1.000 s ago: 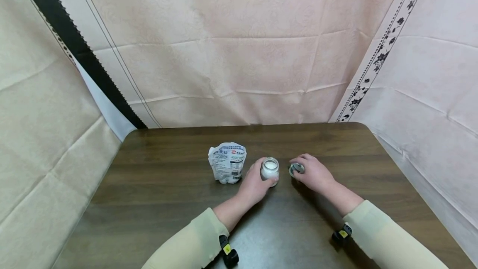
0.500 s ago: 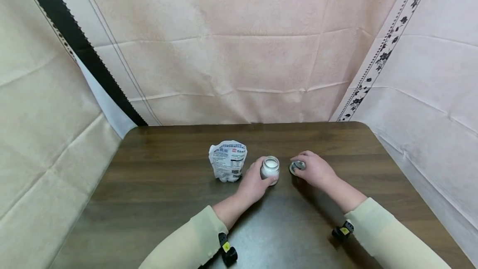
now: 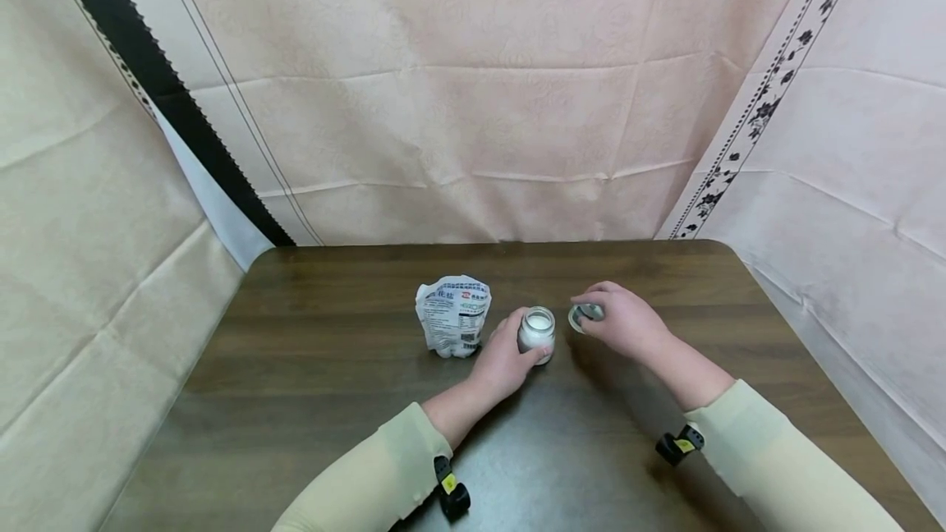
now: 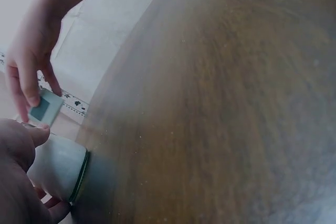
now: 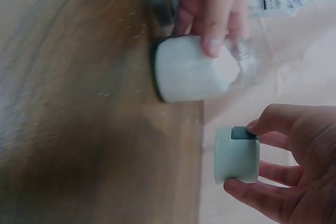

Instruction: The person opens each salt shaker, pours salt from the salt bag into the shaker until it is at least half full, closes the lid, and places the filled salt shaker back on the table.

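A small glass jar (image 3: 538,341) with its mouth uncovered and white contents stands on the table. My left hand (image 3: 504,364) grips it round the side, thumb in front. To its right, my right hand (image 3: 628,325) pinches a pale green lid (image 5: 236,158) with a darker grey-green flap. The lid is held above the table, apart from the jar. In the left wrist view the lid (image 4: 46,107) hangs beyond the jar (image 4: 60,166). A white printed plastic pouch (image 3: 452,317) stands just left of the jar, its top crumpled.
The brown wooden table (image 3: 310,368) has rounded far corners. Pale cloth hangings (image 3: 473,105) rise behind it and on both sides. Black devices with yellow marks are strapped at both wrists, such as the left wrist camera (image 3: 452,495).
My right hand has raised the lid and brought it slightly left towards the jar. The left hand keeps its grip on the jar, and the pouch has not moved.
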Demonstrator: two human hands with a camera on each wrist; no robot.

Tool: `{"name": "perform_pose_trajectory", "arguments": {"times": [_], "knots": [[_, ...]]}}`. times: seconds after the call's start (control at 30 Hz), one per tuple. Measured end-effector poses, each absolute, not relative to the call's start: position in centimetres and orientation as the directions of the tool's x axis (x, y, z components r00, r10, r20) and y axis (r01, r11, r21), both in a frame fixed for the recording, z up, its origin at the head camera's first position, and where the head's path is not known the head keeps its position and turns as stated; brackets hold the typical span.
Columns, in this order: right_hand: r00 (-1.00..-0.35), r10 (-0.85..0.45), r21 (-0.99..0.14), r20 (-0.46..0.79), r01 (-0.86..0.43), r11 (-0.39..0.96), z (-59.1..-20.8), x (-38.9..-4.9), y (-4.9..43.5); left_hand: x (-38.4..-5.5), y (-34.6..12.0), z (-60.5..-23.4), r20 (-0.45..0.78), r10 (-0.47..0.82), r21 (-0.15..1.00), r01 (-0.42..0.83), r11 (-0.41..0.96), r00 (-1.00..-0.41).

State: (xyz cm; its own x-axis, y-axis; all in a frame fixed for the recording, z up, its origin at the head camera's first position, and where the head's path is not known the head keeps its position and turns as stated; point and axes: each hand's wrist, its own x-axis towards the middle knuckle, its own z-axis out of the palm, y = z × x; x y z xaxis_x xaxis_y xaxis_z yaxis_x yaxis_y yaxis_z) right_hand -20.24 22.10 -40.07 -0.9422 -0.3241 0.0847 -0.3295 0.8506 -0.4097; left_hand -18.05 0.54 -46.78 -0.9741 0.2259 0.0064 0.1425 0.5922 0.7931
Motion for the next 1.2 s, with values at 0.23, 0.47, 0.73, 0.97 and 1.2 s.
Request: {"name": "perform_pose_trajectory", "arguments": {"times": [0.23,0.47,0.73,0.97,1.2], "knots": [[-0.928,-0.357,-0.419,0.106,-0.367,0.83,-38.0,-19.8,20.8,-18.1,0.4,-47.0,-0.016,0.235,0.789,0.132,0.601,-0.972],[-0.923,-0.375,-0.414,0.087,-0.376,0.829,-36.4,-19.3,19.7,-18.1,0.4,-47.0,-0.019,0.239,0.783,0.135,0.607,-0.971],[-0.919,-0.383,-0.408,0.093,-0.386,0.828,-35.7,-19.4,19.3,-18.1,0.5,-46.8,-0.023,0.233,0.777,0.129,0.616,-0.972],[-0.907,-0.413,-0.391,0.083,-0.411,0.823,-35.3,-19.3,18.7,-18.1,0.5,-46.7,-0.018,0.236,0.772,0.136,0.621,-0.972],[-0.894,-0.442,-0.391,0.077,-0.435,0.811,-35.3,-19.3,17.9,-18.1,0.4,-46.7,-0.04,0.232,0.767,0.119,0.631,-0.972]]}}
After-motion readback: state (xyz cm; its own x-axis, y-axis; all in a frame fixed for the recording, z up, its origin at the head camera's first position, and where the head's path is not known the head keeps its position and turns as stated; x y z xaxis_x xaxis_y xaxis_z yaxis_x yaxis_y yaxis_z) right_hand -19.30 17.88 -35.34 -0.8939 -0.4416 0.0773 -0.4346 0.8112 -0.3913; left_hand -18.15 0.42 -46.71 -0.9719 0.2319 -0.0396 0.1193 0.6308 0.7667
